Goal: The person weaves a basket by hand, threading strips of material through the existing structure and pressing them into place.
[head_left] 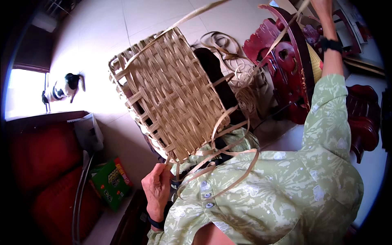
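A tan basket, woven from flat strips, lies tilted across my lap with its broad woven side up. At its near corner my left hand is closed, thumb and fingers pinching a strip at the edge. A loose strip loops from the near right corner over my shirt front. My right hand is raised far to the upper right and cut off by the picture's edge, so its fingers are hidden. Beside it a long taut strip runs up from the basket's right side. Another strip stretches from the basket's far side toward the top edge.
Coiled strips lie on the pale floor beyond the basket. Dark red carved wooden furniture stands to the right. At left are a red cushioned seat, a green box and a black-and-white dog.
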`<state>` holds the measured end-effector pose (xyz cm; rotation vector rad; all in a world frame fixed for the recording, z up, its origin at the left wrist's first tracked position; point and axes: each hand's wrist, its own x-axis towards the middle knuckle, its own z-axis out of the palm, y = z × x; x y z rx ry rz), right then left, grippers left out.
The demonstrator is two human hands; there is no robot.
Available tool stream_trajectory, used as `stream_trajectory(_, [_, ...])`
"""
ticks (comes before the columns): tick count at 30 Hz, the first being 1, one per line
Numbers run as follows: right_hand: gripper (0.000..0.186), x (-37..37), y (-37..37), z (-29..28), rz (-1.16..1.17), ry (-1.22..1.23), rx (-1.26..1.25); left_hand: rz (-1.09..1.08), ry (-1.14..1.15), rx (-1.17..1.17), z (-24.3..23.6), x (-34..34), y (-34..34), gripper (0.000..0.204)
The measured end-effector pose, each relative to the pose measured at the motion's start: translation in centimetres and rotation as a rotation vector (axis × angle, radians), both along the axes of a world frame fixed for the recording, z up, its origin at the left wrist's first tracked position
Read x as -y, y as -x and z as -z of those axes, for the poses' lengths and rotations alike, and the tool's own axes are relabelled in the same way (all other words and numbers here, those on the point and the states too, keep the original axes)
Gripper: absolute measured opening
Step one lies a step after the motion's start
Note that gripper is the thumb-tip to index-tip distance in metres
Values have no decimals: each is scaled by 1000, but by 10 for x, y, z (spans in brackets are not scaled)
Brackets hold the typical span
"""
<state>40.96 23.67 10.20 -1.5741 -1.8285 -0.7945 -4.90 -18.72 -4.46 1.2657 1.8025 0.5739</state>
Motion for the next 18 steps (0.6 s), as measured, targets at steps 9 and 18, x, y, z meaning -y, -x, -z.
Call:
stream_trajectory(9, [56,157,-215,236,667,712,-1274,-41,71,122,4,-7,4,12])
stream_trajectory(18, [41,102,18,33,-641,640,-1190,20,77,145,-2,-21,1,18])
